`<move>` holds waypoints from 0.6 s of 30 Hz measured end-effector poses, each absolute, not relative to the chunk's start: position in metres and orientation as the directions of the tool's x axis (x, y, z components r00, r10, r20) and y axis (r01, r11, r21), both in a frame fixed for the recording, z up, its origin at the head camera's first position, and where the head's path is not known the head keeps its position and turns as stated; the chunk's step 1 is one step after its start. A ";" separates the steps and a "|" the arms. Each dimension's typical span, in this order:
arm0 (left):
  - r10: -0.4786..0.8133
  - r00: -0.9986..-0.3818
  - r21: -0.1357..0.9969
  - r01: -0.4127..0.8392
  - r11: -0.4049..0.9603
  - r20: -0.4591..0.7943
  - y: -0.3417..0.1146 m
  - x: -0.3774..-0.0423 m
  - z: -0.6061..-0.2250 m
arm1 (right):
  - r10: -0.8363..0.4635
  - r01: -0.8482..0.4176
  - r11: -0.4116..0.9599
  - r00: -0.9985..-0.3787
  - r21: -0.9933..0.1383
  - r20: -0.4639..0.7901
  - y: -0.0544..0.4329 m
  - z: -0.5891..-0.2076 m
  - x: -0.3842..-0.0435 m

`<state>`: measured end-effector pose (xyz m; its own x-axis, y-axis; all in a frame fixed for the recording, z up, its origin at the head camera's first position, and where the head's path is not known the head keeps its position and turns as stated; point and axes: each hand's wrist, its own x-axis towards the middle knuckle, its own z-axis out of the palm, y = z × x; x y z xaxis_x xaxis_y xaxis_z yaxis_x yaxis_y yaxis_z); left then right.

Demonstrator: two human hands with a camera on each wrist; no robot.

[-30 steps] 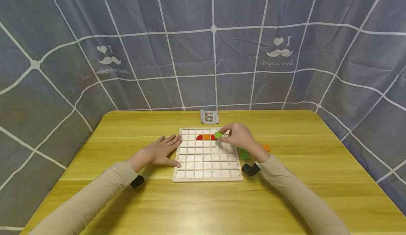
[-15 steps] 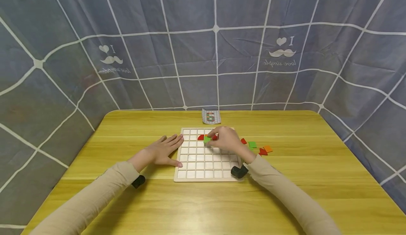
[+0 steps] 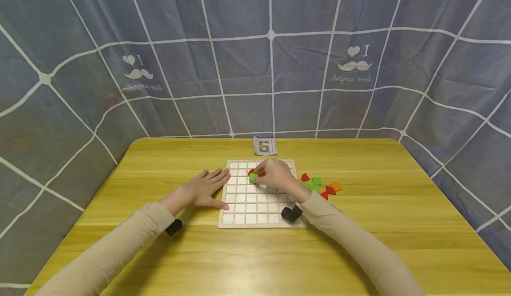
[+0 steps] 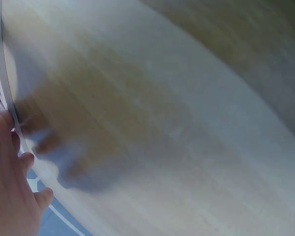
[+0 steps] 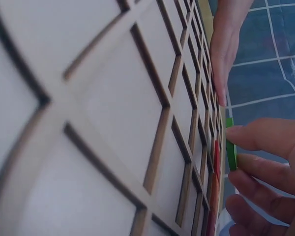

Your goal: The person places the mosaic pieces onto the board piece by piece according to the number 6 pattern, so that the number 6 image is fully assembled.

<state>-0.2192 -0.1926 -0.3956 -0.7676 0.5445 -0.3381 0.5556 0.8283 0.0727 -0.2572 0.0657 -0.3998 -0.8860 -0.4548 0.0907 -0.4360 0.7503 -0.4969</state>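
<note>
A pale wooden grid board (image 3: 250,207) lies on the table. Spread over its left edge, my left hand (image 3: 204,190) rests with straight fingers. My right hand (image 3: 275,174) pinches a green square tile (image 3: 253,177) between thumb and fingers, just above the board's upper part. In the right wrist view the green tile (image 5: 231,145) is held on edge, apart from the grid. A red quarter-round tile (image 3: 250,171) shows in the second row; the tiles beside it are mostly hidden behind my right hand.
Loose green tiles (image 3: 317,181), red tiles (image 3: 305,177) and an orange tile (image 3: 336,186) lie right of the board. A small printed pattern card (image 3: 265,146) lies behind it. A grey curtain (image 3: 239,65) hangs around the table.
My right hand has carried the green tile leftward across the board, from the right end of the coloured row to near its left end. My left hand has stayed on the edge.
</note>
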 end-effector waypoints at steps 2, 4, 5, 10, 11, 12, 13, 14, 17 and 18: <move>0.542 -0.769 0.076 0.552 0.830 -0.339 -0.193 -0.219 -0.396 | -0.457 -0.436 0.753 -0.885 -0.492 0.085 0.063 -0.400 -0.257; 0.542 -0.769 0.079 0.551 0.831 -0.338 -0.193 -0.219 -0.396 | -0.457 -0.433 0.758 -0.886 -0.488 0.076 0.061 -0.401 -0.257; 0.542 -0.769 0.081 0.551 0.831 -0.338 -0.193 -0.219 -0.396 | -0.456 -0.432 0.763 -0.887 -0.480 0.074 0.059 -0.401 -0.256; 0.548 -0.769 0.088 0.553 0.829 -0.329 -0.194 -0.219 -0.398 | -0.458 -0.446 0.770 -0.884 -0.457 0.091 0.055 -0.405 -0.256; 0.548 -0.769 0.091 0.552 0.829 -0.327 -0.194 -0.219 -0.398 | -0.459 -0.449 0.770 -0.883 -0.453 0.095 0.055 -0.406 -0.256; 0.548 -0.770 0.093 0.551 0.829 -0.327 -0.194 -0.219 -0.397 | -0.460 -0.451 0.769 -0.882 -0.452 0.098 0.055 -0.406 -0.256; 0.548 -0.770 0.094 0.550 0.830 -0.326 -0.194 -0.219 -0.397 | -0.459 -0.451 0.771 -0.883 -0.449 0.098 0.054 -0.407 -0.256; 0.548 -0.770 0.095 0.550 0.830 -0.325 -0.194 -0.219 -0.397 | -0.458 -0.449 0.772 -0.884 -0.449 0.096 0.054 -0.408 -0.257; 0.549 -0.770 0.095 0.551 0.829 -0.326 -0.193 -0.219 -0.396 | -0.452 -0.435 0.775 -0.888 -0.459 0.078 0.054 -0.408 -0.257; 0.548 -0.769 0.094 0.551 0.829 -0.328 -0.193 -0.219 -0.396 | -0.451 -0.430 0.775 -0.890 -0.463 0.071 0.054 -0.408 -0.257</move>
